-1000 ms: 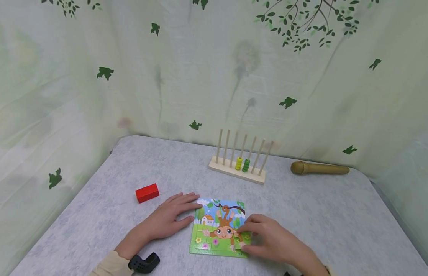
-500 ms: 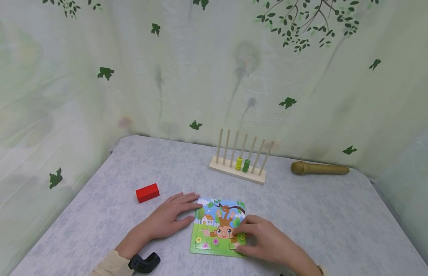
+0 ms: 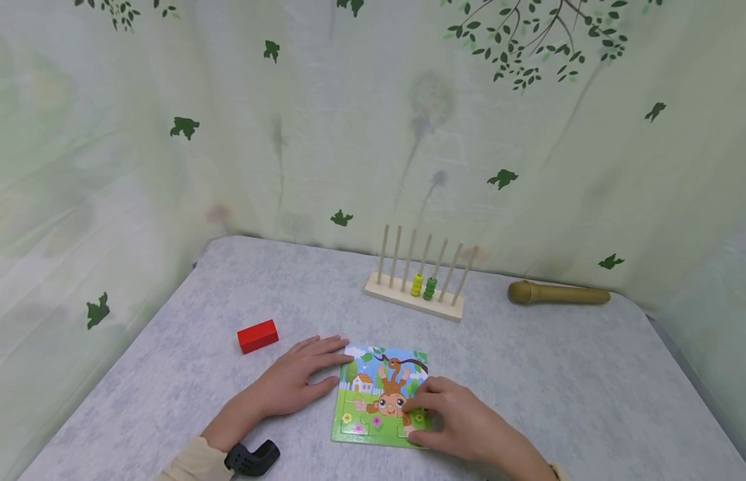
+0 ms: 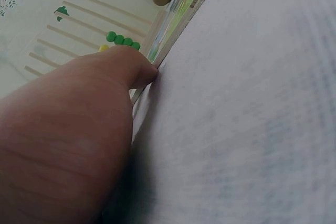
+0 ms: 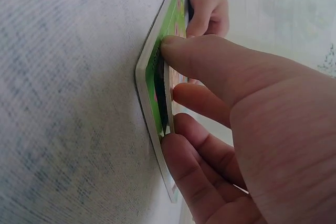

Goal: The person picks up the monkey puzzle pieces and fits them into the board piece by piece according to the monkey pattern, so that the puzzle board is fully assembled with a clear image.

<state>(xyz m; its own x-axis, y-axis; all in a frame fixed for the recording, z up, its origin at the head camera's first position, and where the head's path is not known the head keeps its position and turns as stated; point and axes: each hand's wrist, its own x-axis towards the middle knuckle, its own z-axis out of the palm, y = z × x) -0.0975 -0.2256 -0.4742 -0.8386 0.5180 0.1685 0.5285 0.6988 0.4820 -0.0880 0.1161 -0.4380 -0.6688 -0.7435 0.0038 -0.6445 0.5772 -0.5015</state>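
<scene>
A jigsaw puzzle board [image 3: 342, 438] with a green rim lies on the table, its picture a monkey hanging from a branch beside a house. My left hand [image 3: 297, 377] rests flat on the table, fingers spread and fingertips at the puzzle's left edge. At the lower right corner, my right hand [image 3: 459, 417] pinches a puzzle piece [image 5: 168, 98] between thumb and fingers. In the right wrist view this piece sits tilted, with a dark gap between it and the board. From the head view, the fingers cover part of it.
Behind the puzzle stands a wooden peg rack [image 3: 411, 302] with yellow and green beads on two pegs. A red block [image 3: 257, 337] lies beyond the left hand. Toward the back right is a gold-brown toy microphone [image 3: 557, 292]. A leaf-print curtain [image 3: 360, 133] encloses the table.
My right hand has shifted a little left over the puzzle's lower right corner, the pinched piece moving with it. The left hand stays where it was.
</scene>
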